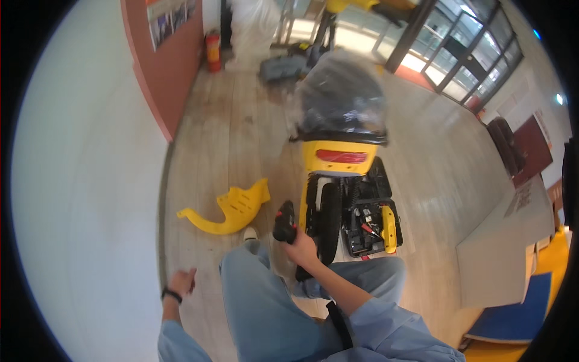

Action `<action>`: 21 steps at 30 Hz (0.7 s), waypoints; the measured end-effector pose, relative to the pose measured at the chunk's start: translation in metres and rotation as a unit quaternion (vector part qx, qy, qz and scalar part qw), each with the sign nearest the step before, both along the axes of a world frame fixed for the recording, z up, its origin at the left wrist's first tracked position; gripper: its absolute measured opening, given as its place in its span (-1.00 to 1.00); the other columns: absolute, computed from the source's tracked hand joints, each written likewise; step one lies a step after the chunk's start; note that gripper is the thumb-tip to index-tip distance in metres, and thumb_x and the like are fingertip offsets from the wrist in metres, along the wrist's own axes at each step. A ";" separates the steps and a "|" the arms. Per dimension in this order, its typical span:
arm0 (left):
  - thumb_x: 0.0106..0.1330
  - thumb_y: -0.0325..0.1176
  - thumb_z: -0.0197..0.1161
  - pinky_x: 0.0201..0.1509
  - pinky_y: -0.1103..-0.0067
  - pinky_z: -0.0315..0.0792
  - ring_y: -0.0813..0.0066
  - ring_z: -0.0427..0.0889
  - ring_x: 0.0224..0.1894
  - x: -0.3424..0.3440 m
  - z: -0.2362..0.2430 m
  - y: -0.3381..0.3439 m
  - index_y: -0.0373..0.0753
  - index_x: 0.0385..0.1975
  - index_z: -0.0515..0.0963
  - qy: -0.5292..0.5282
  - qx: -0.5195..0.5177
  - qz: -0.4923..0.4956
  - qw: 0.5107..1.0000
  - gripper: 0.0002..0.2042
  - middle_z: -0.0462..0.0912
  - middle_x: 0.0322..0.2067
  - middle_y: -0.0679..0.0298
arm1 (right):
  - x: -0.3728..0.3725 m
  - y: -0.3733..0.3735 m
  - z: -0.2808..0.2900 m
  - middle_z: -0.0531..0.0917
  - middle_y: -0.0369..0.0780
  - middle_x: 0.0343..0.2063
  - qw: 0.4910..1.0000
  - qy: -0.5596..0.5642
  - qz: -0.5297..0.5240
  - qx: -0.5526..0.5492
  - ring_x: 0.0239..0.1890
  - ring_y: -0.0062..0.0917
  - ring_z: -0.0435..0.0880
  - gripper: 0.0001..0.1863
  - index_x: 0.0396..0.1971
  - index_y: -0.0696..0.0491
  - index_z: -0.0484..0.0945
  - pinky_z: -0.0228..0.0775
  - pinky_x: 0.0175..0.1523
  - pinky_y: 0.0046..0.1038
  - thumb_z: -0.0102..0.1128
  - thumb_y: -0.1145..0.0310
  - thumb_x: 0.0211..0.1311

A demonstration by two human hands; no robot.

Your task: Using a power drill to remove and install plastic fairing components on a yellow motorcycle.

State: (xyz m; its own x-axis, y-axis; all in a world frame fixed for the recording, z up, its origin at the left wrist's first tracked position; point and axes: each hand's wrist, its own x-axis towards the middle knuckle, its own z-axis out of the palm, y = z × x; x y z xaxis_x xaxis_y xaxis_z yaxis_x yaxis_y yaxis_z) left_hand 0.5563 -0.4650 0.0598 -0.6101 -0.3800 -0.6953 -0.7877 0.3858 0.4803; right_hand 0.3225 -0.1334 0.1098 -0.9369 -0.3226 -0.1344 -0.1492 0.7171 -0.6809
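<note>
My right hand (300, 248) is wrapped round the grip of a black cordless drill with red accents (284, 223). It is held over the left side of a yellow-and-black scooter (309, 158), beside its black rear wheel (328, 220). The scooter's seat is covered in clear plastic film (342, 90), and a red tail light (341, 156) sits below it. Low on the left, near the wall, my left hand (181, 282) hangs with fingers curled in; nothing shows in it. A curved yellow plastic panel with slots (238, 208) lies on the floor ahead of that hand.
An open black toolbox (360, 244) stands right of the wheel, with tools and a yellow part (388, 229) inside. The white wall (90, 199) runs close on my left. A fire extinguisher (213, 52) stands farther off; a pale counter (497, 253) is at right.
</note>
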 end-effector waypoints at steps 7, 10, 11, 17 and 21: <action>0.34 -0.10 0.24 -0.04 0.60 0.46 0.60 0.58 -0.10 -0.209 -0.083 0.078 -0.37 0.09 0.43 0.291 0.361 -0.006 0.886 -0.50 0.62 -0.12 0.25 | -0.047 -0.117 -0.109 0.60 0.11 -0.13 0.995 -0.022 -0.025 -0.093 -0.09 0.01 0.62 -0.15 0.32 0.28 0.02 0.46 0.00 -0.21 0.23 0.28 0.12; 0.28 -0.14 0.31 0.05 0.60 0.43 0.61 0.52 0.00 -0.266 -0.128 0.093 -0.33 0.18 0.37 0.237 0.438 0.010 0.867 -0.45 0.56 0.02 0.28 | -0.058 -0.118 -0.148 0.56 0.09 -0.04 0.993 -0.019 -0.064 -0.093 -0.04 -0.05 0.59 -0.11 0.35 0.31 -0.07 0.43 0.04 -0.27 0.25 0.34 0.15; 0.25 -0.19 0.35 0.09 0.60 0.42 0.60 0.50 0.03 -0.277 -0.141 0.098 -0.31 0.18 0.38 0.189 0.465 -0.002 0.865 -0.45 0.54 0.05 0.29 | -0.060 -0.117 -0.161 0.54 0.07 -0.01 0.993 -0.010 -0.086 -0.076 -0.02 -0.08 0.58 -0.08 0.37 0.32 -0.12 0.42 0.06 -0.29 0.26 0.36 0.15; 0.18 -0.54 0.26 -0.01 0.53 0.51 0.47 0.61 -0.12 -0.311 -0.171 0.128 -0.31 0.01 0.53 0.242 0.587 0.308 0.709 -0.65 0.65 -0.12 0.24 | -0.070 -0.109 -0.179 0.44 0.16 0.10 0.991 -0.085 -0.084 -0.056 0.16 -0.02 0.48 -0.03 0.38 0.33 -0.23 0.35 0.17 -0.26 0.25 0.49 0.11; 0.14 -0.57 0.18 -0.21 0.55 0.55 0.49 0.62 -0.32 -0.315 -0.197 0.118 -0.32 -0.04 0.53 0.225 0.543 0.311 0.747 -0.66 0.68 -0.22 0.19 | -0.063 -0.106 -0.156 0.25 0.08 0.28 0.978 -0.182 0.018 -0.105 0.37 -0.11 0.20 0.04 0.41 0.24 -0.27 0.05 0.37 -0.24 0.28 0.52 0.06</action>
